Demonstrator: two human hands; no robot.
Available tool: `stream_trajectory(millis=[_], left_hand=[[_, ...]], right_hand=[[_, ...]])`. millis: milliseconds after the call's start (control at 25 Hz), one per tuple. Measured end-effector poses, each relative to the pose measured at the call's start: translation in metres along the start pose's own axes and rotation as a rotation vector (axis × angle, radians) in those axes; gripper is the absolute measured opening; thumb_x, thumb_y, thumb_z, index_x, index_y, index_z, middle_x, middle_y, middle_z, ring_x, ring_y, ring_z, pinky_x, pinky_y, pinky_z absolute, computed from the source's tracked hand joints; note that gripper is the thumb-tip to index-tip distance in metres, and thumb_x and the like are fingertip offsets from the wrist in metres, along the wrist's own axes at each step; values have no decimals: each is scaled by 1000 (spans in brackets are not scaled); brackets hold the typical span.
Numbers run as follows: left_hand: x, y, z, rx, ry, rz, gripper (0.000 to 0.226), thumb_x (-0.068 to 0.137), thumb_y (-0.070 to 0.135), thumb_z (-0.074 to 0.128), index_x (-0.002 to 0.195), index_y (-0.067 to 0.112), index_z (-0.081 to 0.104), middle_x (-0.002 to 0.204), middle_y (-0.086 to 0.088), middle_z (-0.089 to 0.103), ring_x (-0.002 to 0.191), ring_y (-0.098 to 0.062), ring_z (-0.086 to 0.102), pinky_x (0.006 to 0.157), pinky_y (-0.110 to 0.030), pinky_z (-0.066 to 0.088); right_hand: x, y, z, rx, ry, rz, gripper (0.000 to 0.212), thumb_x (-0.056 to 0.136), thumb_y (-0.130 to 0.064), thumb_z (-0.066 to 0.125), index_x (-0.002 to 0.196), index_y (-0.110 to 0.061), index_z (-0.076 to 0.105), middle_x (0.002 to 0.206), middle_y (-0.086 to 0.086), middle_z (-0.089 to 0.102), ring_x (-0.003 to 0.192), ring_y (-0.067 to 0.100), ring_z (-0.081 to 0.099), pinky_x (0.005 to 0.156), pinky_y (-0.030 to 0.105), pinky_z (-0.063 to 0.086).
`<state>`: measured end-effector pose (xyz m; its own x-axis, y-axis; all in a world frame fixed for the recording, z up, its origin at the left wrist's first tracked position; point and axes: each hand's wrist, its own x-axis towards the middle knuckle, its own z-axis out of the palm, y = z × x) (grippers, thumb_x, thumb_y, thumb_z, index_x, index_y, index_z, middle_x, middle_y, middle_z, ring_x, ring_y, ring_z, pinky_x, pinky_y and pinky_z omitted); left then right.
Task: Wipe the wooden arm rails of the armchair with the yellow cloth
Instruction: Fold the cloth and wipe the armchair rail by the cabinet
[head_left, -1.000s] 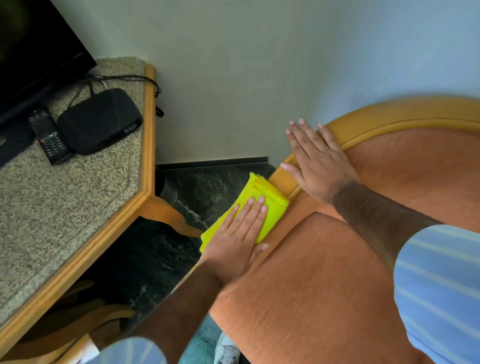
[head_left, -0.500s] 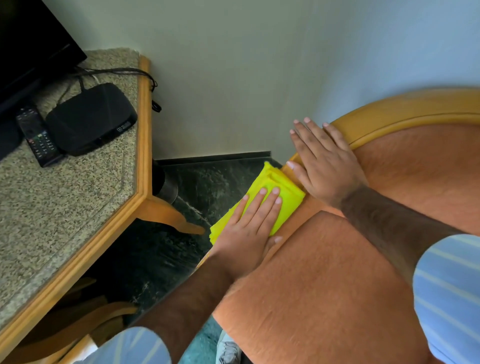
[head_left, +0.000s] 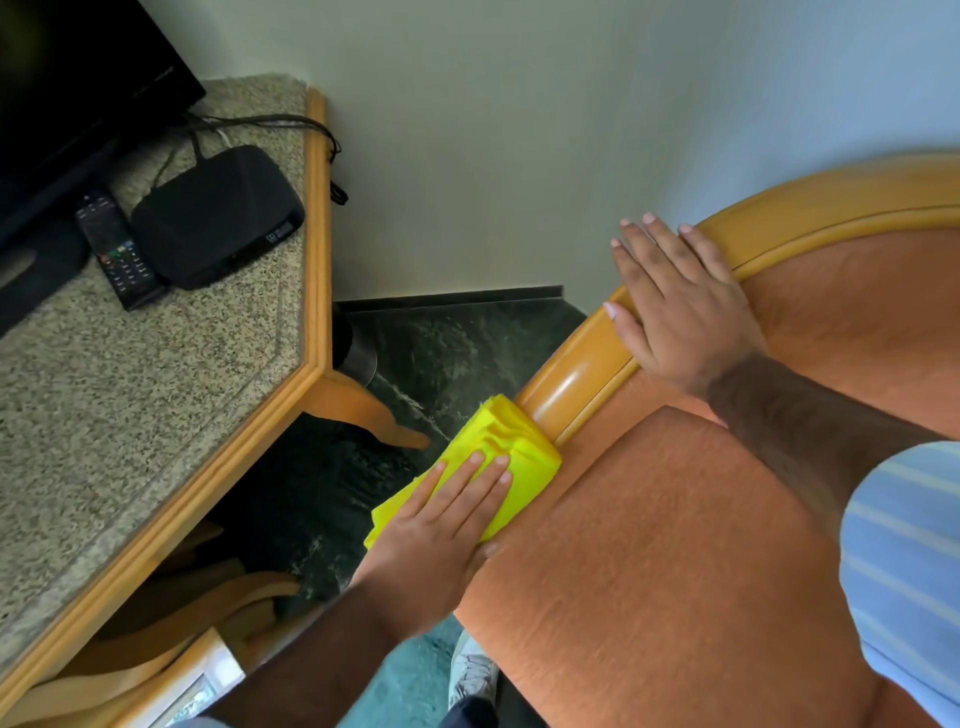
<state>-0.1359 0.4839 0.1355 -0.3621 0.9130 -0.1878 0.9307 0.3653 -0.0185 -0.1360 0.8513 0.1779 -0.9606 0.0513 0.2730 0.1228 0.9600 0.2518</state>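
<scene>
The left hand (head_left: 441, 525) presses flat, fingers straight, on the yellow cloth (head_left: 498, 457) draped over the wooden rail (head_left: 576, 384). The right hand (head_left: 680, 306) lies flat, fingers spread, farther up the rail.

rail (head_left: 574, 387): glossy varnished wood
cloth (head_left: 506, 441): soft yellow fabric, creased
seat (head_left: 675, 545): fuzzy orange upholstery
desk (head_left: 156, 364): speckled stone top, wood trim
box (head_left: 215, 213): matt black plastic

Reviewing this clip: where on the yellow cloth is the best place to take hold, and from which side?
Probably the bunched far end of the yellow cloth, from above: it drapes over the wooden arm rail, with folds to pinch. The left hand lies flat on its near part.
</scene>
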Motion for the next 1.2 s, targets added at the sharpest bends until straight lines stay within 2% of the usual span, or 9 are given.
stream_trajectory(millis=[120, 320, 560, 680, 840, 960, 1200], left_hand=[[-11, 2, 3, 4, -17, -4, 67, 107, 47, 33, 163, 12, 25, 173, -4, 20, 158, -25, 21, 122, -47, 21], [37, 18, -6, -103, -1, -118, 69, 108, 48, 39, 163, 10, 20, 173, -6, 12, 159, -28, 17, 123, -52, 37], [116, 30, -21, -231, 148, -167, 76, 108, 53, 31, 164, 7, 7, 171, -7, -5, 162, -29, 5, 131, -52, 19], [93, 15, -13, -182, 90, -73, 76, 108, 54, 30, 165, 8, 10, 174, -7, 0, 162, -29, 4, 129, -53, 23], [6, -2, 2, -11, -46, 34, 75, 107, 59, 27, 164, 10, 21, 174, -6, 14, 160, -29, 14, 125, -54, 32], [-34, 0, 10, 25, -87, 74, 77, 106, 62, 30, 163, 12, 23, 174, -4, 16, 160, -27, 14, 123, -54, 23], [12, 12, 0, -70, -35, -19, 78, 106, 62, 28, 163, 11, 22, 174, -4, 15, 160, -27, 15, 124, -55, 35]], right_hand=[[0, 0, 1, -1, 9, 14, 65, 109, -48, 21, 156, -5, 37, 166, 14, 38, 156, 31, 30, 128, 51, 22], [-2, -4, 5, -1, 37, 31, 62, 109, -45, 22, 155, -6, 39, 165, 13, 40, 156, 30, 32, 127, 52, 24], [-3, -2, 8, 9, 69, 15, 60, 108, -44, 25, 153, -7, 43, 163, 13, 43, 154, 30, 34, 127, 51, 25], [-1, -2, 8, 18, 81, 20, 59, 108, -44, 28, 151, -6, 45, 162, 14, 45, 153, 31, 36, 126, 51, 26], [0, -1, 2, 17, 77, 19, 60, 108, -43, 28, 151, -5, 44, 161, 15, 45, 153, 32, 36, 127, 50, 25], [-3, -2, 1, 20, 74, 22, 60, 108, -43, 27, 151, -5, 44, 161, 16, 46, 153, 33, 37, 127, 50, 25], [-3, -3, 2, 31, 52, 35, 61, 108, -44, 25, 153, -6, 43, 163, 14, 43, 154, 31, 34, 128, 50, 23]])
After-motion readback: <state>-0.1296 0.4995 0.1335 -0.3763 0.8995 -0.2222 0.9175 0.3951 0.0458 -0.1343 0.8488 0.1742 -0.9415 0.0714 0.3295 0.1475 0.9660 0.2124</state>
